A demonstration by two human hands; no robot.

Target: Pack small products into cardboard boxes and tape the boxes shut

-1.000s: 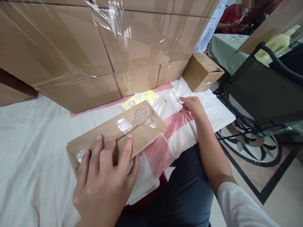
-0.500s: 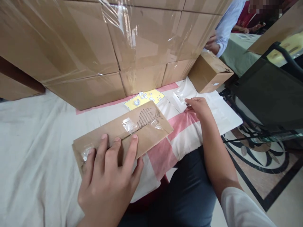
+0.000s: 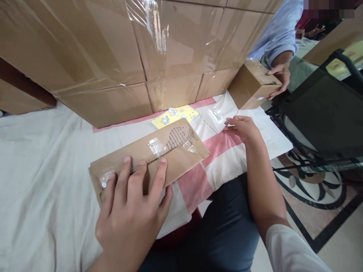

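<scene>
My left hand lies over a flat, closed cardboard box, fingers spread on its top and thumb along the near side. Clear tape patches and dark striped markings show on the box. Further right, my right hand is closed in a pinch at the near right end of a white object that looks like a tape dispenser. What lies between those fingertips is too small to make out. Behind the box is a yellow sheet with several small pale pieces on it.
Stacked cartons wrapped in clear film form a wall behind. At the right, another person's hand holds a smaller carton. A dark chair stands on the patterned floor. A white and pink cloth covers the surface.
The other person's hand has come onto the right front of the smaller carton. The view has shifted slightly. My left hand stays on the box; my right hand remains by the white object.
</scene>
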